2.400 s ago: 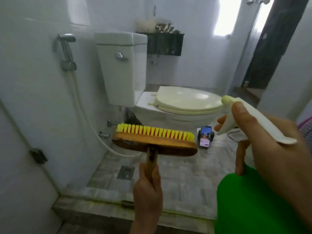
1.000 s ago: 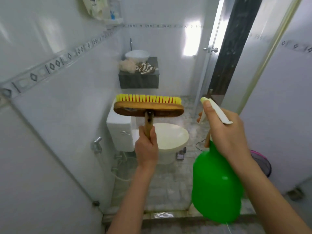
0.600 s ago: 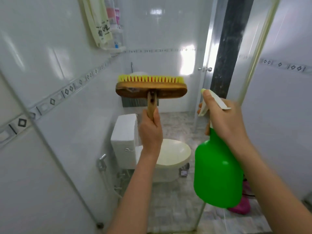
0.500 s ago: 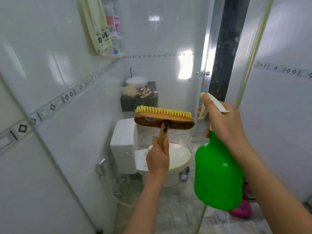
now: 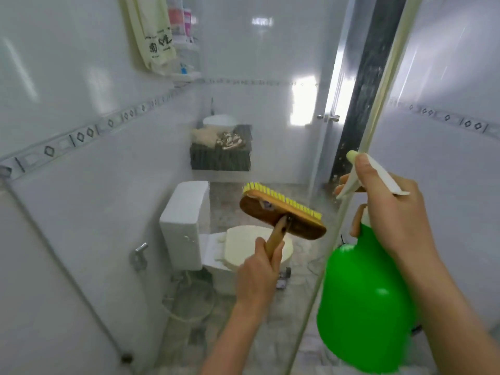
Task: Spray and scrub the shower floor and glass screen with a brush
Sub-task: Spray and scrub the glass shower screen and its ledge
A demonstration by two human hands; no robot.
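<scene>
Here, the left hand (image 5: 257, 276) curls round the handle of the brush (image 5: 281, 212), tilted near the glass screen (image 5: 376, 106). The right hand (image 5: 389, 212) grips the green spray bottle (image 5: 365, 307) by its white top. Shiny white wall tiles (image 5: 67, 90), a toilet (image 5: 186, 226) and the grey floor (image 5: 227, 201) show through the glass.

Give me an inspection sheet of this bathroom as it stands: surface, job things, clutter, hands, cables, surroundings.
Surface: glass screen looks hazy; tiled floor shows no foam I can make out.
Job's things: brush tilted, bristles facing away from the person; green spray bottle upright.
Clutter: cloths on the dark shelf; small dark object on the floor by the toilet.
Hands: left hand grips the brush handle; right hand grips the bottle's sprayer head.
Cables: white hose looped beside the toilet.
Surroundings: white tiled walls; cream bag hanging; door at the back.
</scene>
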